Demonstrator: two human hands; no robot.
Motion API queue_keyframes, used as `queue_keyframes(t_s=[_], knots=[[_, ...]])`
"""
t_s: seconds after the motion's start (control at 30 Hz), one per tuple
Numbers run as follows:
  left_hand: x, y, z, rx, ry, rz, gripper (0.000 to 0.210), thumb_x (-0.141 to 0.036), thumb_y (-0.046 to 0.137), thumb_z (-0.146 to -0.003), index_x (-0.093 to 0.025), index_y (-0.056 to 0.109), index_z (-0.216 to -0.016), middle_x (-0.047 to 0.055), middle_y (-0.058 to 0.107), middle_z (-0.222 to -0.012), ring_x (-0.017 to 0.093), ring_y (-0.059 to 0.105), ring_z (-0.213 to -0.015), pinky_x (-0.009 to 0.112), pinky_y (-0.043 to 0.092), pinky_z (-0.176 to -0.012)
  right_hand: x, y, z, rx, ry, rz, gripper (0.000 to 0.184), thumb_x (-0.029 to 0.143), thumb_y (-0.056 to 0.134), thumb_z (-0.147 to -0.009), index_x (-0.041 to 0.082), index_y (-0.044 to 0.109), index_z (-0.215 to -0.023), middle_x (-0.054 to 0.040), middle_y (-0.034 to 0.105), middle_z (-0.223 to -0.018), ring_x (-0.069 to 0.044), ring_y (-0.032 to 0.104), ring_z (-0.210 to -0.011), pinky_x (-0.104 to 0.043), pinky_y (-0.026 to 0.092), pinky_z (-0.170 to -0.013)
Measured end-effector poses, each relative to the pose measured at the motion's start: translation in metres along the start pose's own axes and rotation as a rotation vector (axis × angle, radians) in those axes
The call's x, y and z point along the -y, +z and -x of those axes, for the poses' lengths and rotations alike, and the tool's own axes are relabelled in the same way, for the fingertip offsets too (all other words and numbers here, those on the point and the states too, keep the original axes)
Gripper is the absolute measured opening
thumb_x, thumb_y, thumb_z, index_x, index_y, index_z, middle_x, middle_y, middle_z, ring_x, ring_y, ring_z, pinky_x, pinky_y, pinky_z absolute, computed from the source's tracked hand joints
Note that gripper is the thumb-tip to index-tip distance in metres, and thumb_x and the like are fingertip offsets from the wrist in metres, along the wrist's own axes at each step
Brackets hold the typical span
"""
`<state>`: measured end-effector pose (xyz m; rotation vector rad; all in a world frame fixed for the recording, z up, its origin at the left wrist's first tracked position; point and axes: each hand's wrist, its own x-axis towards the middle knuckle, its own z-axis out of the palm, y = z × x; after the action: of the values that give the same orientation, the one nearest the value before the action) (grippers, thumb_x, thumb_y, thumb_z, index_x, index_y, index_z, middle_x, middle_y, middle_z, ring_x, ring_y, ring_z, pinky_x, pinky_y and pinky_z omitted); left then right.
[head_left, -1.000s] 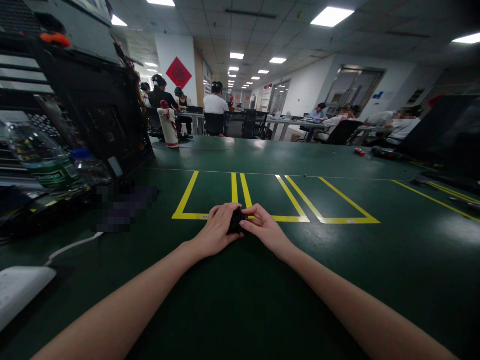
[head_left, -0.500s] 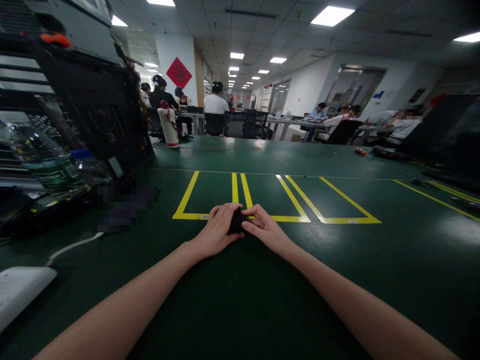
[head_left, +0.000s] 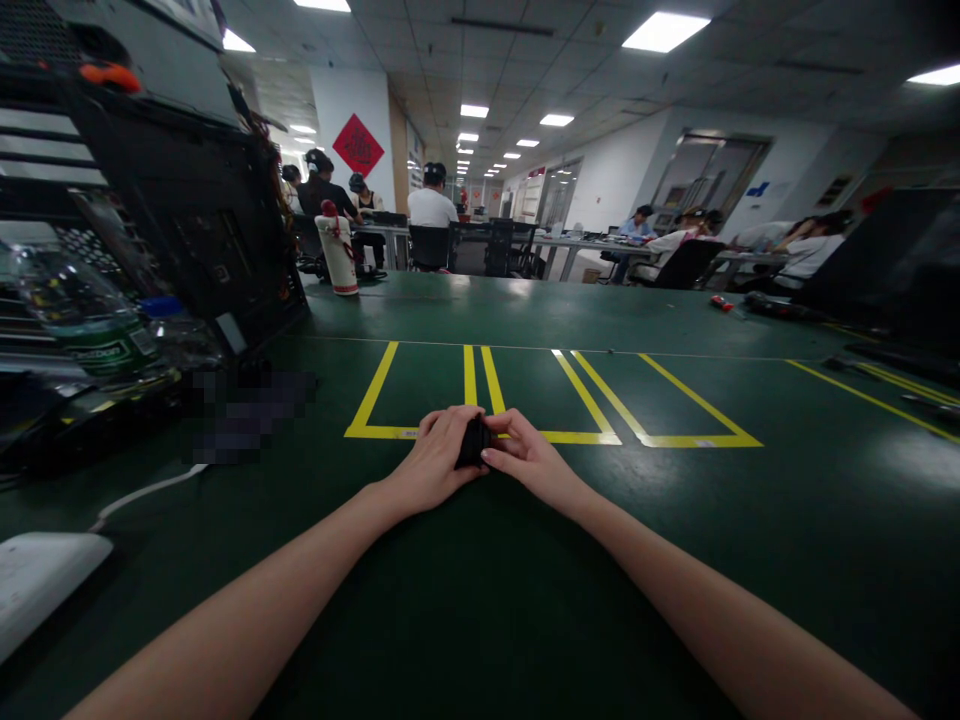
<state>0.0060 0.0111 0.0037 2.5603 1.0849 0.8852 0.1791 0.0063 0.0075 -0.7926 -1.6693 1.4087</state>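
Note:
A small black object (head_left: 472,445) sits between my two hands, just on the near side of a yellow tape line on the green table. Most of it is covered, so I cannot tell its kind. My left hand (head_left: 439,455) is closed around its left side, with the fingers over the top and the thumb along the near edge. On its right end, the thumb and fingertips of my right hand (head_left: 529,455) press in a pinch. Both forearms reach in from the bottom corners of the head view.
Yellow tape (head_left: 581,437) outlines areas on the green table (head_left: 480,590). At left stand an open computer case (head_left: 217,230), plastic bottles (head_left: 97,330) and a white power strip (head_left: 49,575). A whitish bottle (head_left: 337,255) stands at the far edge. Several people sit beyond.
The fingertips of my right hand have shifted very slightly against the black object's right end. My left hand and both forearms look the same.

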Motion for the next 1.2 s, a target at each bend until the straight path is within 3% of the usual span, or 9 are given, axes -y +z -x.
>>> queue_keyframes(t_s=[0.2, 0.33, 0.47, 0.77, 1.07, 1.2], knots=[[-0.0002, -0.0004, -0.0008, 0.009, -0.005, -0.002, 0.058, -0.024, 0.060, -0.072, -0.023, 0.026, -0.119, 0.007, 0.042, -0.117, 0.023, 0.040, -0.111, 0.043, 0.027, -0.095, -0.0024, 0.0023, -0.0016, -0.080, -0.005, 0.012, 0.018, 0.024, 0.055, -0.074, 0.022, 0.048, -0.090, 0.0001, 0.049, -0.094, -0.013, 0.055, -0.086, -0.030, 0.047, -0.076], [-0.0012, -0.0003, -0.0011, 0.005, -0.003, -0.001, 0.058, -0.024, 0.060, -0.071, -0.024, 0.026, -0.118, 0.007, 0.042, -0.116, 0.024, 0.040, -0.111, 0.044, 0.027, -0.095, -0.0034, 0.0013, -0.0037, -0.092, 0.004, 0.014, 0.023, 0.023, 0.056, -0.073, 0.023, 0.047, -0.094, -0.0009, 0.050, -0.099, -0.014, 0.054, -0.091, -0.033, 0.045, -0.083], [-0.0014, -0.0008, -0.0007, 0.007, -0.006, 0.003, 0.057, -0.024, 0.060, -0.072, -0.024, 0.026, -0.118, 0.007, 0.042, -0.116, 0.025, 0.041, -0.110, 0.045, 0.027, -0.095, -0.0021, 0.0000, -0.0029, -0.068, 0.036, 0.034, 0.028, 0.024, 0.054, -0.074, 0.022, 0.046, -0.101, -0.0030, 0.050, -0.104, -0.015, 0.052, -0.097, -0.035, 0.043, -0.087], [0.0003, 0.0008, -0.0009, -0.005, 0.001, -0.002, 0.057, -0.024, 0.060, -0.072, -0.023, 0.027, -0.118, 0.007, 0.042, -0.116, 0.023, 0.041, -0.109, 0.042, 0.027, -0.095, 0.0000, 0.0030, -0.0003, -0.057, -0.004, -0.011, 0.017, 0.022, 0.054, -0.075, 0.023, 0.045, -0.089, 0.0001, 0.048, -0.094, -0.014, 0.054, -0.091, -0.032, 0.046, -0.080], [-0.0008, -0.0018, 0.0005, 0.018, -0.017, 0.005, 0.056, -0.025, 0.059, -0.073, -0.023, 0.027, -0.119, 0.007, 0.041, -0.118, 0.024, 0.039, -0.111, 0.043, 0.027, -0.096, 0.0045, 0.0021, -0.0001, -0.059, 0.069, 0.042, 0.027, 0.024, 0.053, -0.075, 0.023, 0.045, -0.101, -0.0030, 0.047, -0.106, -0.017, 0.051, -0.097, -0.037, 0.043, -0.086], [-0.0007, -0.0009, 0.0000, 0.011, -0.015, 0.002, 0.055, -0.024, 0.059, -0.073, -0.023, 0.028, -0.118, 0.007, 0.042, -0.117, 0.023, 0.040, -0.110, 0.043, 0.026, -0.096, 0.0022, 0.0005, -0.0006, -0.008, 0.023, -0.004, 0.025, 0.021, 0.057, -0.073, 0.022, 0.046, -0.096, -0.0019, 0.048, -0.101, -0.016, 0.051, -0.098, -0.036, 0.043, -0.086]])
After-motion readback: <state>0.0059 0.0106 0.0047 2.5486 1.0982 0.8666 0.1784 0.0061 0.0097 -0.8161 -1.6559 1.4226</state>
